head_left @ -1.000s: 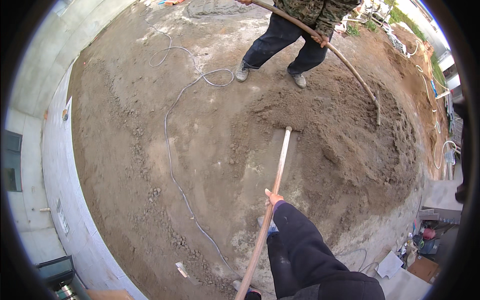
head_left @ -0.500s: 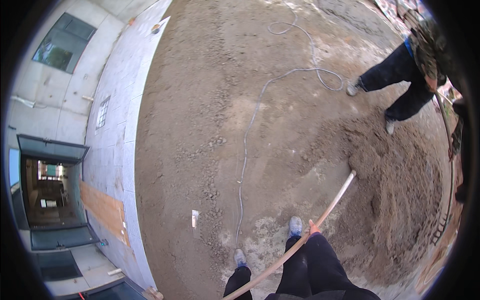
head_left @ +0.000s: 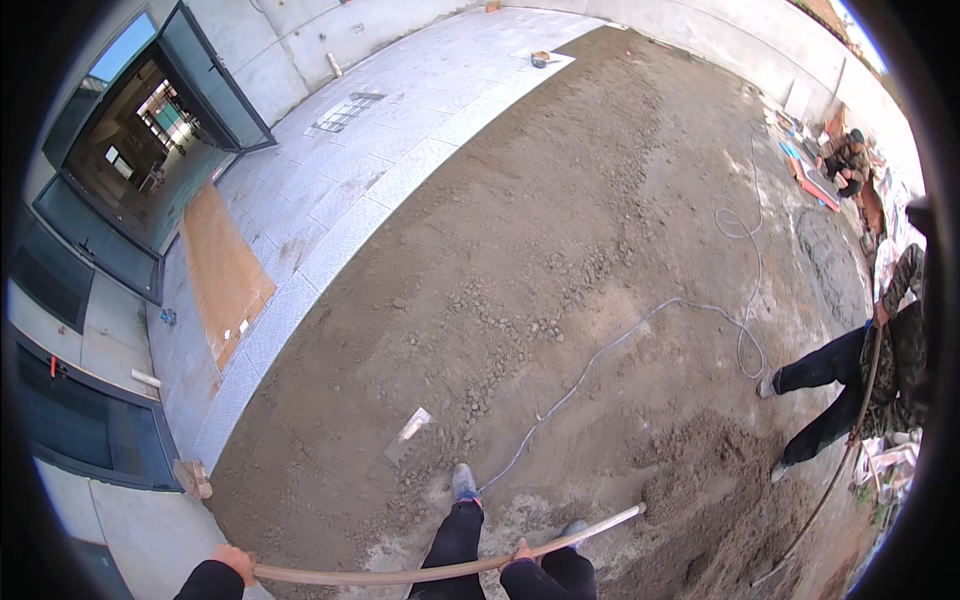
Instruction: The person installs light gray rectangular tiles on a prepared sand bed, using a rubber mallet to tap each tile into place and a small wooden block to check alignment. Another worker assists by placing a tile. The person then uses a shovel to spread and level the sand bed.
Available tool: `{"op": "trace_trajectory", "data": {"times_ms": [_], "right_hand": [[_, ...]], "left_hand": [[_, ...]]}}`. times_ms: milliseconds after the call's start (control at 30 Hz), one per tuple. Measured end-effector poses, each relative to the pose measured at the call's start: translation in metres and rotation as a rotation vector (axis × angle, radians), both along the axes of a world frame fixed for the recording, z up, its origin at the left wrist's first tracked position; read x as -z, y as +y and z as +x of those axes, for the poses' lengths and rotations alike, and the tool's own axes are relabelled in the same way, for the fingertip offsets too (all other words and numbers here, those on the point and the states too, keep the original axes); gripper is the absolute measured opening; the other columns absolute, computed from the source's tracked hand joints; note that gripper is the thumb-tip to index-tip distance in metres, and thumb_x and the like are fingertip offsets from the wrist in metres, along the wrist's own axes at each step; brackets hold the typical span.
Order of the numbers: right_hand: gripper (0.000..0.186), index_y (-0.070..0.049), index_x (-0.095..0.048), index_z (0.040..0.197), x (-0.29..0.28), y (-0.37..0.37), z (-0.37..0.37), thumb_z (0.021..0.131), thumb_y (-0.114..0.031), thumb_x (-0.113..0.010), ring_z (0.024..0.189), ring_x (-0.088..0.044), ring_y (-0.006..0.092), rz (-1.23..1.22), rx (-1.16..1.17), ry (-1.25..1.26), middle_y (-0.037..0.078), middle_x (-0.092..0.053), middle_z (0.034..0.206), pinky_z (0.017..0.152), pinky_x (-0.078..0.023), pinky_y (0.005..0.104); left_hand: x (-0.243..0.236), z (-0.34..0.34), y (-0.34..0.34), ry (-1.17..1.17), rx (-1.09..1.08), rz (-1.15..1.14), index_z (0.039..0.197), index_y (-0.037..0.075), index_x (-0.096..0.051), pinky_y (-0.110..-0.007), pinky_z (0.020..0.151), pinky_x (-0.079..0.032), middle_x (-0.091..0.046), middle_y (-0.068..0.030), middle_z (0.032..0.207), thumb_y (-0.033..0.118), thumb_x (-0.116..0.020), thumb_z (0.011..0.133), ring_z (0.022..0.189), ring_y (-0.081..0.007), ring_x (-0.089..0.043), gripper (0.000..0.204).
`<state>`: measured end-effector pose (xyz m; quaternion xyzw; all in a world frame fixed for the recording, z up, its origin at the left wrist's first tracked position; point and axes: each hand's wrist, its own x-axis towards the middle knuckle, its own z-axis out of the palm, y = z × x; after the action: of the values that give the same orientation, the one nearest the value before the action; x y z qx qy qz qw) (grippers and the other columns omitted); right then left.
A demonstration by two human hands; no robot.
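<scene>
A long, slightly curved wooden pole (head_left: 400, 577) lies across the bottom of the view, in front of my legs. My left hand (head_left: 235, 562) is closed round its left end. Farther along, my right hand (head_left: 522, 552) grips it near my knees. The pole's pale tip (head_left: 640, 509) reaches to the edge of a loose soil mound (head_left: 730, 490); I cannot make out any tool head on it. Ahead of my left foot, a flat trowel (head_left: 412, 430) with a pale handle rests on the soil.
A grey cable (head_left: 600, 352) snakes across the soil from my foot. At right a co-worker (head_left: 900, 350) holds a long-handled tool (head_left: 862, 410). Another person (head_left: 848, 165) crouches far right. Pale paving (head_left: 400, 160), a brown board (head_left: 222, 270) and open doors (head_left: 210, 85) are at left.
My view has swung leftward, so the pole now lies nearly level across the bottom. My left hand has come into view on its end. The crouching person now shows.
</scene>
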<state>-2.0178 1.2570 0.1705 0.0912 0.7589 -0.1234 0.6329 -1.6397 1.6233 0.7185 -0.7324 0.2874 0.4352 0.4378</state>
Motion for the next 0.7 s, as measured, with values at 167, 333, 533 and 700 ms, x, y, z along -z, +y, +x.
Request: {"op": "trace_trajectory", "data": {"times_ms": [167, 333, 533, 700], "right_hand": [[0.037, -0.018, -0.043, 0.088, -0.074, 0.035, 0.122, 0.105, -0.043, -0.063, 0.054, -0.046, 0.0237, 0.181, -0.023, -0.04, 0.0, -0.038, 0.061, 0.055, -0.049, 0.0482], [0.042, -0.017, -0.044, 0.078, -0.096, 0.083, 0.202, 0.104, -0.043, -0.066, 0.047, -0.044, 0.0272, 0.229, -0.19, -0.094, 0.003, -0.04, 0.054, 0.049, -0.044, 0.0485], [0.042, -0.014, -0.048, 0.077, -0.063, 0.093, 0.252, 0.102, -0.041, -0.07, 0.047, -0.047, 0.0293, 0.204, -0.554, -0.196, 0.004, -0.044, 0.055, 0.049, -0.044, 0.0501], [0.038, -0.013, -0.051, 0.081, -0.071, 0.052, 0.304, 0.099, -0.038, -0.074, 0.047, -0.046, 0.0265, 0.083, -0.94, -0.274, 0.004, -0.045, 0.057, 0.049, -0.044, 0.0461]], "left_hand": [[-0.036, 0.06, 0.109, -0.086, -0.126, -0.092, 0.089, 0.015, -0.077, -0.044, 0.069, -0.056, -0.076, -0.0086, 0.077, 0.038, -0.071, 0.075, 0.075, -0.0301, -0.076, 0.027], [-0.049, 0.019, 0.239, -0.177, -0.318, -0.168, 0.087, 0.014, -0.074, -0.047, 0.073, -0.053, -0.076, -0.01, 0.076, 0.037, -0.071, 0.074, 0.075, -0.0312, -0.075, 0.027], [-0.043, -0.148, 0.274, -0.248, -0.749, -0.029, 0.112, 0.009, -0.068, -0.055, 0.079, -0.058, -0.077, -0.0138, 0.09, 0.033, -0.071, 0.083, 0.089, -0.0361, -0.076, 0.038], [-0.039, -0.287, 0.155, -0.293, -0.958, -0.027, 0.118, 0.008, -0.068, -0.054, 0.073, -0.057, -0.077, -0.0159, 0.086, 0.038, -0.069, 0.086, 0.079, -0.0392, -0.074, 0.044]]}}
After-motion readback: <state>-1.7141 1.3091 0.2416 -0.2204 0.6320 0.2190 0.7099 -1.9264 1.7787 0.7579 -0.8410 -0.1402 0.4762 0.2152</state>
